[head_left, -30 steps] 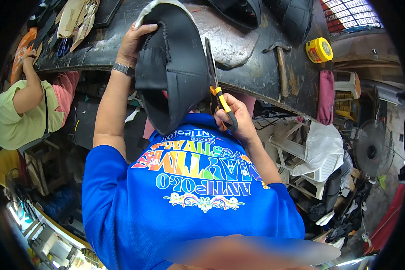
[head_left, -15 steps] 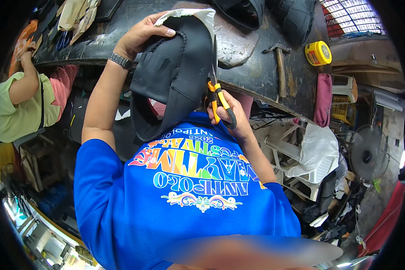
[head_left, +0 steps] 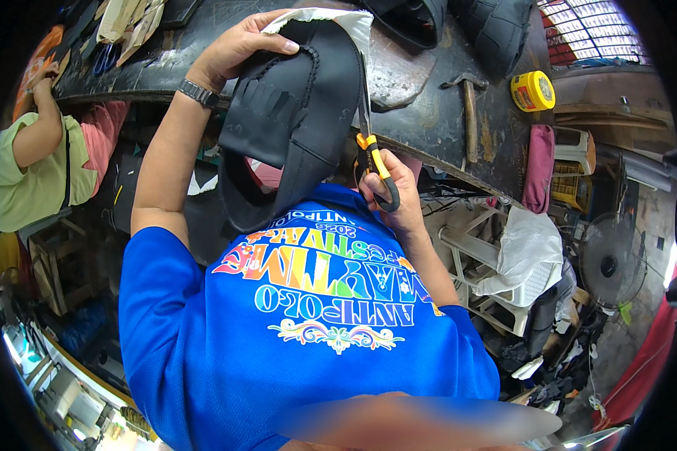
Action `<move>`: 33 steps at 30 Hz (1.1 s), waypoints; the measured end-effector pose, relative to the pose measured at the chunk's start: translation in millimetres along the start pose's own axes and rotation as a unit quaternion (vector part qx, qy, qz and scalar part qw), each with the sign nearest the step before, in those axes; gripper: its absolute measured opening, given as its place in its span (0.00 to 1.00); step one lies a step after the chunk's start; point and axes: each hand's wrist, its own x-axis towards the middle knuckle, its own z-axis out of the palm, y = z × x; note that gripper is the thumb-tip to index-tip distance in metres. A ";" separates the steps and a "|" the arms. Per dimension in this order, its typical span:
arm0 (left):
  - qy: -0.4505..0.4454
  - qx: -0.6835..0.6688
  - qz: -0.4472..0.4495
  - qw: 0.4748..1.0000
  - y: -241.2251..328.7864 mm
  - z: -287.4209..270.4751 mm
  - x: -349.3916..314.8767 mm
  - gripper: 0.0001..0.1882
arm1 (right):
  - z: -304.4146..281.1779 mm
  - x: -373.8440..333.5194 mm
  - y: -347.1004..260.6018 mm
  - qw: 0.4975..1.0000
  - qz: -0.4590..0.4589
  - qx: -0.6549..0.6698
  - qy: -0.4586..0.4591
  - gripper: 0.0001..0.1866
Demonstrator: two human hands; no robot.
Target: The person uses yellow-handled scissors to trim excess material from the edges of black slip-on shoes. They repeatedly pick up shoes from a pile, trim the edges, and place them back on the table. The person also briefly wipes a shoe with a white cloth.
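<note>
A black shoe upper (head_left: 320,98) with a stitched seam is raised in front of my chest, its open end hanging low. White lining (head_left: 331,16) sticks out along its far edge. My left hand (head_left: 237,52) grips that edge, thumb on the black side and fingers hidden behind. My right hand (head_left: 395,188) is closed around the yellow-and-black handles of a pair of scissors (head_left: 371,146). Their blades point away from me along the upper's right edge, beside the lining, with the handles drawn together.
Across the dark workbench (head_left: 429,135) lie a hammer (head_left: 470,120), a flat stone slab (head_left: 402,75) and more black shoe uppers (head_left: 493,34). A yellow tub (head_left: 532,91) stands near its right end. Another person (head_left: 41,158) is at the left. White stools (head_left: 496,259) and a fan (head_left: 613,259) stand right.
The scissor handles have come together from a spread position. My right hand and the scissors have shifted slightly right. The upper has risen a little, still in my left hand.
</note>
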 end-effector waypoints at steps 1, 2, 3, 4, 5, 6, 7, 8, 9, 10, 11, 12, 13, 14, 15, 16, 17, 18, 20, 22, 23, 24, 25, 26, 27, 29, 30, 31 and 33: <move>-0.007 0.001 0.002 1.000 1.2 -0.3 -0.6 0.29 | -1.2 -0.4 -1.2 1.000 0.006 -0.004 -0.003 0.15; -0.009 0.009 -0.004 1.000 2.7 -0.6 -0.9 0.28 | -2.4 -0.8 -2.8 1.000 0.012 -0.009 -0.006 0.15; -0.010 0.016 -0.010 1.000 4.1 -0.2 -1.4 0.28 | -3.0 -0.7 -4.3 1.000 0.018 -0.015 -0.007 0.14; -0.006 0.020 -0.011 1.000 4.8 1.1 -1.8 0.28 | -3.3 -0.3 -5.9 1.000 0.019 -0.015 -0.007 0.15; -0.001 0.024 -0.012 1.000 5.0 3.1 -1.7 0.28 | -3.6 0.4 -7.9 1.000 0.018 -0.015 -0.004 0.15; 0.004 0.030 -0.016 0.999 5.1 5.1 -1.3 0.28 | -3.8 1.4 -9.7 1.000 0.018 -0.016 -0.002 0.15; -0.006 0.042 -0.020 0.999 4.9 7.1 -0.6 0.29 | -4.8 3.5 -12.1 1.000 0.007 -0.019 -0.009 0.16; -0.014 0.056 -0.026 0.998 4.4 8.9 0.5 0.29 | -6.2 4.8 -14.8 1.000 0.006 -0.021 -0.017 0.17; -0.027 0.069 -0.029 0.997 4.0 9.9 1.6 0.29 | -8.1 5.9 -17.6 0.999 0.006 -0.021 -0.026 0.18; -0.028 0.065 -0.032 0.997 3.4 10.1 2.9 0.30 | -9.4 6.3 -19.2 0.999 0.004 -0.015 -0.036 0.19; -0.033 0.059 -0.032 0.997 2.9 9.5 4.4 0.30 | -9.2 6.3 -18.7 1.000 0.003 -0.005 -0.029 0.21; -0.045 0.049 -0.024 0.997 2.2 8.3 5.6 0.30 | -9.8 6.0 -18.4 0.999 0.000 -0.004 -0.033 0.21; -0.035 0.061 -0.028 0.997 1.9 6.0 5.9 0.31 | -11.0 5.6 -18.3 0.999 -0.002 -0.002 -0.037 0.21; -0.034 0.069 -0.026 0.997 1.9 3.0 6.0 0.31 | -12.4 5.0 -17.9 0.999 -0.004 0.002 -0.040 0.20; -0.033 0.077 -0.023 0.996 1.2 0.9 5.6 0.31 | -13.5 3.5 -17.1 0.999 -0.009 -0.012 -0.036 0.18; -0.045 0.071 -0.034 0.996 0.5 -1.2 5.1 0.31 | -15.2 1.7 -17.0 0.999 0.003 -0.027 -0.034 0.23; -0.057 0.065 -0.044 0.995 1.0 -3.6 4.6 0.31 | -17.5 -0.3 -17.6 0.999 0.016 -0.040 -0.031 0.29; -0.070 0.059 -0.055 0.994 1.6 -5.2 4.2 0.31 | -19.5 -2.0 -18.5 0.998 0.029 -0.054 -0.028 0.34; -0.066 0.100 -0.060 0.991 2.3 -5.2 3.0 0.32 | -22.1 -4.4 -19.9 0.997 0.037 -0.061 -0.028 0.33; -0.068 0.120 -0.066 0.988 3.4 -2.2 3.0 0.32 | -23.3 -5.2 -21.8 0.995 0.052 -0.080 -0.025 0.35; -0.072 0.120 -0.071 0.988 3.9 0.3 3.7 0.32 | -24.6 -4.7 -24.3 0.996 0.050 -0.064 -0.043 0.29; -0.076 0.120 -0.075 0.987 4.6 3.0 4.4 0.32 | -26.4 -3.4 -27.5 0.996 0.049 -0.051 -0.061 0.23; -0.083 0.135 -0.061 0.985 4.8 6.3 4.6 0.31 | -27.0 -2.4 -29.6 0.995 0.043 -0.029 -0.079 0.17; -0.089 0.151 -0.048 0.983 5.0 9.5 4.9 0.31 | -26.7 -1.8 -30.5 0.995 0.055 -0.050 -0.070 0.24; -0.096 0.167 -0.034 0.981 5.6 12.2 5.0 0.30 | -26.2 -1.4 -31.2 0.994 0.062 -0.063 -0.059 0.32; -0.112 0.165 -0.066 0.978 8.7 14.9 5.9 0.30 | -27.5 -0.8 -33.6 0.993 0.078 -0.065 -0.055 0.39; -0.119 0.165 -0.082 0.976 10.9 15.2 6.3 0.29 | -28.5 -0.8 -34.7 0.994 0.073 -0.064 -0.057 0.39; -0.133 0.172 -0.076 0.973 12.2 16.1 6.7 0.29 | -29.8 -1.0 -35.6 0.994 0.069 -0.063 -0.060 0.38; -0.160 0.186 -0.062 0.967 14.8 17.0 7.2 0.28 | -32.9 -2.6 -37.6 0.993 0.074 -0.067 -0.057 0.38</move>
